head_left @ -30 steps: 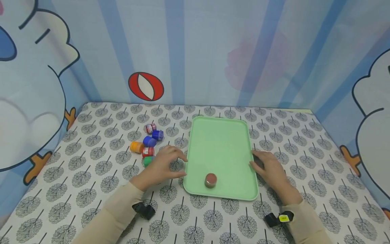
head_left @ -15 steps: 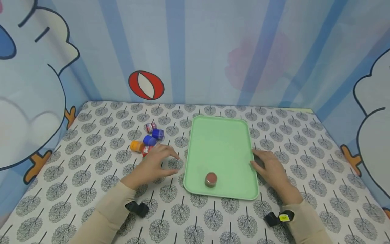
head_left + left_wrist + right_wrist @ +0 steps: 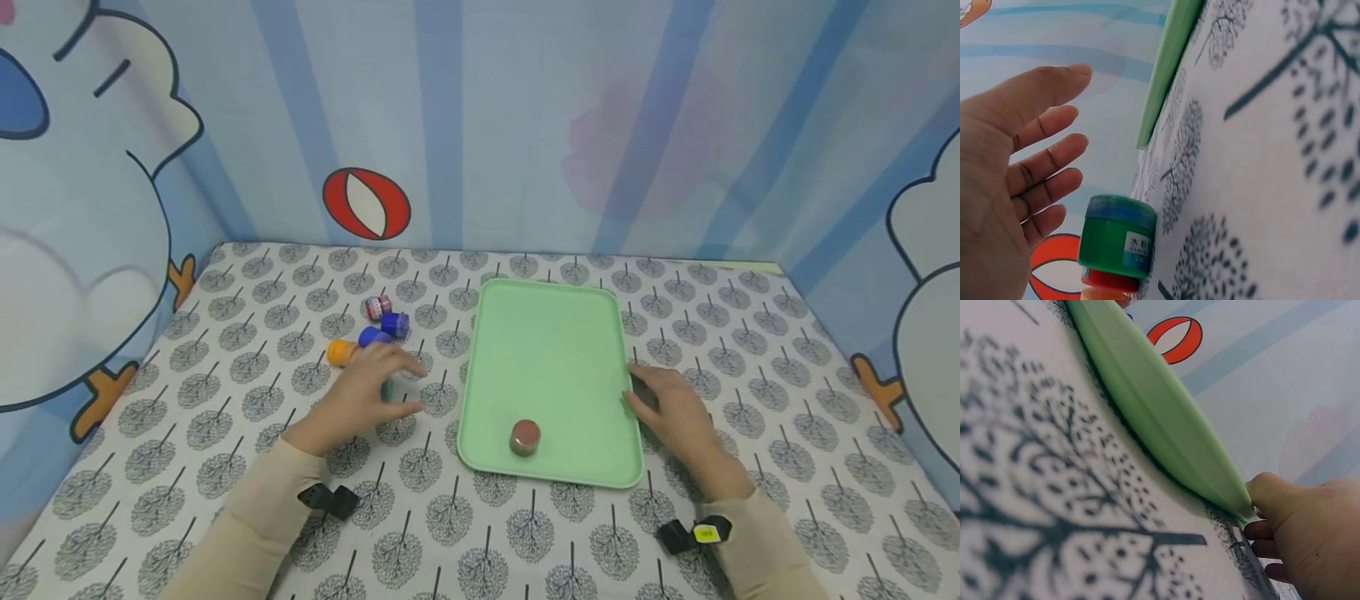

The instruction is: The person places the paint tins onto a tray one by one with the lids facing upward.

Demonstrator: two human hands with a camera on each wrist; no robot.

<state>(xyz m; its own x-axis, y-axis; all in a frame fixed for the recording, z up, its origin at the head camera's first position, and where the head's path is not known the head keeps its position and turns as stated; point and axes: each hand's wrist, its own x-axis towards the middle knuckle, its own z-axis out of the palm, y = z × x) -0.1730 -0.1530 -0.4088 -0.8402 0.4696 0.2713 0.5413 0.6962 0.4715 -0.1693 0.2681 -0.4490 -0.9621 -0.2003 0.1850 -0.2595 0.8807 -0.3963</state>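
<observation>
Left hand [image 3: 363,390] hid the red jar [image 3: 1111,281] and most of the green jar [image 3: 1113,244] in head view, label [image 3: 374,310] on far jar [image 3: 384,305] was too small to read, and left wrist view cut off orange jar [image 3: 1105,294] and tray [image 3: 1174,56].

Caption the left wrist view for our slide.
Left hand near a green jar on tree-print cloth, green tray beyond.

Soft, diffuse light; wrist views dimmer, grainier.

The label [image 3: 1137,250] on the green jar [image 3: 1105,240] starts "水", its other characters too blurred to read.
</observation>
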